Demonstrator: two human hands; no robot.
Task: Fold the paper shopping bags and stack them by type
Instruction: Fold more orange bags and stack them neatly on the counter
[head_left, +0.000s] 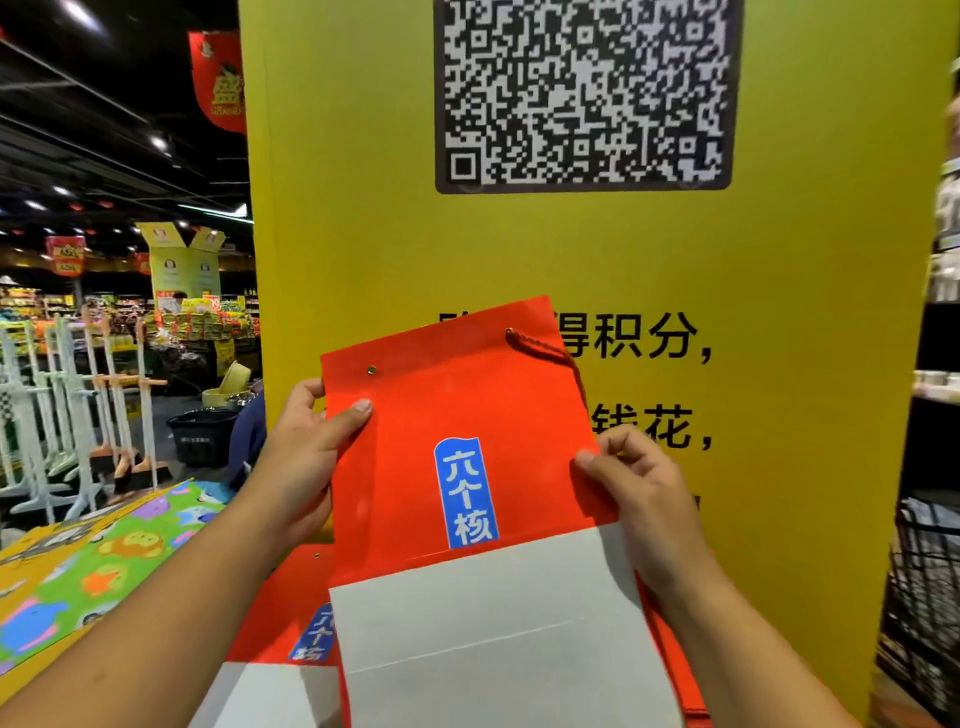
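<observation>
Pinching the red bag (457, 415) at both edges, left hand (306, 457) and right hand (639, 493); uneven pressure could skew the crease.

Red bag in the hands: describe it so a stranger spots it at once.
Find the yellow panel with the QR code. In front of it, the left hand and right hand grip a red paper bag by its side edges. Unlike the second bag lying below, it is raised, with a red cord handle showing.

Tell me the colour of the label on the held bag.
The label is blue with white characters; head view.
</observation>
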